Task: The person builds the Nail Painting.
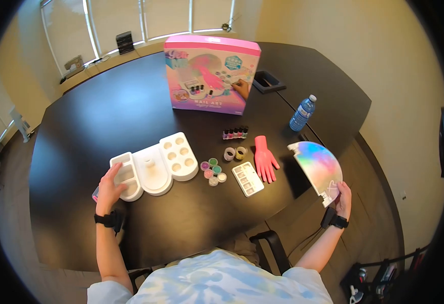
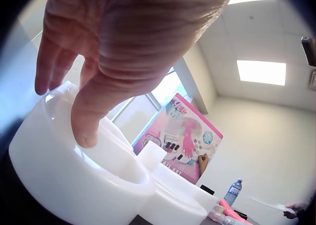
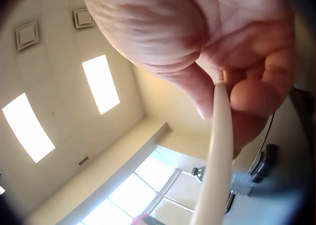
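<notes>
1. The left hand (image 1: 110, 190) is resting on the left end of the white tray (image 1: 185, 176), its fingers lying fairly straight and apart, with the thumb reaching into the end compartment.
2. The right hand (image 1: 344, 199) is holding the shiny half-round panel (image 1: 319, 164), thumb and fingers pinching it near its lower corner, out by the counter's (image 1: 166, 228) right edge.
3. Done, as far as shows: the parts are lying out on the counter, and the printed box (image 1: 212, 76) is standing behind them.
4. The tray is sitting flat near the counter's left side, its round wells and end compartments showing nothing inside, its middle section carrying only a short peg (image 1: 149, 163).
5. Left, by my judgement, is nearly all the assembly: the panel is hanging well apart from the tray, and the pink model hand (image 1: 265, 158) is lying loose on the counter.
6. The polish bottles (image 1: 235, 133), glitter pots (image 1: 213, 172), two clear jars (image 1: 229, 153) and the nail case (image 1: 248, 179) are also waiting outside the tray, so the work is seemingly standing at an early stage.
</notes>
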Demonstrator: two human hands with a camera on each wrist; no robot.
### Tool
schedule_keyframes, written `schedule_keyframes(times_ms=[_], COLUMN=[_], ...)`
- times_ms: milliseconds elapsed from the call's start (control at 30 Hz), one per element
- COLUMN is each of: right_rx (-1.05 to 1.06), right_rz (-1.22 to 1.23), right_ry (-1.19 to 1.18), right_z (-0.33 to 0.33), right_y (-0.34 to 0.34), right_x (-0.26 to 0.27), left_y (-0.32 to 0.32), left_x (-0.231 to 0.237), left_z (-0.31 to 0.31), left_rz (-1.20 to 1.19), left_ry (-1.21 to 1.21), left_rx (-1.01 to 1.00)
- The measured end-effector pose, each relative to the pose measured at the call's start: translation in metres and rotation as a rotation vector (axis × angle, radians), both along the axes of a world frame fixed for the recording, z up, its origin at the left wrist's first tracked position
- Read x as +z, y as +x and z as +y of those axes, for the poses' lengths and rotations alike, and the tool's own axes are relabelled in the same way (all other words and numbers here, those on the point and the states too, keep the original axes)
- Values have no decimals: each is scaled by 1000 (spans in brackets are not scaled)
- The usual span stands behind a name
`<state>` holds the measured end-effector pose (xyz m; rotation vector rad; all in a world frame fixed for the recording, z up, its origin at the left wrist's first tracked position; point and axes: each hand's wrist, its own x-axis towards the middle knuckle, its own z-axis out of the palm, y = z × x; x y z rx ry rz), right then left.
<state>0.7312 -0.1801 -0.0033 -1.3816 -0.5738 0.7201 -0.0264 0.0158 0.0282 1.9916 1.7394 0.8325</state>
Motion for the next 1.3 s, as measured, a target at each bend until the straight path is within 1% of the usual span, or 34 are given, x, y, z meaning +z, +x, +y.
schedule_keyframes(times_ms=[67, 133, 167, 233, 267, 300, 367, 433, 500, 567, 600, 700, 733, 800, 833, 967, 1033, 1067, 1100, 1167, 1233, 1267, 1300], right_rx=[39, 240, 266, 285, 342, 364, 423, 482, 600, 701, 757, 800, 812, 828, 834, 898, 937, 938, 941, 994, 1011, 1015, 1018], right_rz=[11, -104, -105, -216, -284, -288, -436, -447, -389, -450, -482, -553, -573, -691, -750, -737, -823, -804, -803, -918, -920, -943, -966], right_ry=[38, -7, -1, 69, 56, 63, 81, 126, 178, 205, 203, 295, 329, 339, 355, 336, 295, 311, 309, 248, 266, 249, 231], right_z=[11, 24, 34, 66, 81, 98, 133, 168, 206, 248, 267, 316, 326, 346, 353, 384, 393, 392, 396, 400, 398, 396, 395], right_y=[-26, -48, -69, -108, -113, -120, -155, -191, -226, -255, -270, -323, -342, -369, -382, -418, -430, -436, -437, -440, -442, -444, -445], right_x=[28, 51, 66, 98, 107, 117, 142, 158, 166, 162, 160, 145, 142, 135, 133, 111, 102, 99, 97, 91, 87, 88, 88], left_y=[-2, -6, -7, -6, -6, -6, -7, -8, -7, -8, -10, -9, -17, -15, -15, -25, -26, -27, -28, -28, -26, -26, -24], left_x=[-1, -6, -7, -4, -4, -4, -4, -7, -7, -8, -8, 0, -6, 7, 12, 9, 10, 8, 4, -3, -8, -9, -11], left_z=[0, 1, 1, 0, 0, 0, -1, 0, 0, 2, 4, 1, 9, 8, 10, 24, 26, 28, 29, 30, 31, 31, 31], left_rz=[8, 14, 19, -8, -6, -6, -6, 34, 15, 41, 35, 41, 59, 40, 22, 40, 32, 32, 24, 13, -51, -52, -110], left_ry=[13, 18, 16, -13, -15, -18, -21, 26, 32, 42, -5, 14, -29, -4, 21, 28, -81, -83, -76, -77, -22, -26, -36], left_rx=[-21, 6, 4, 47, 38, 29, 46, 15, 29, 16, 12, 8, -10, -6, -3, -55, -39, -36, -44, -50, -72, -70, -85])
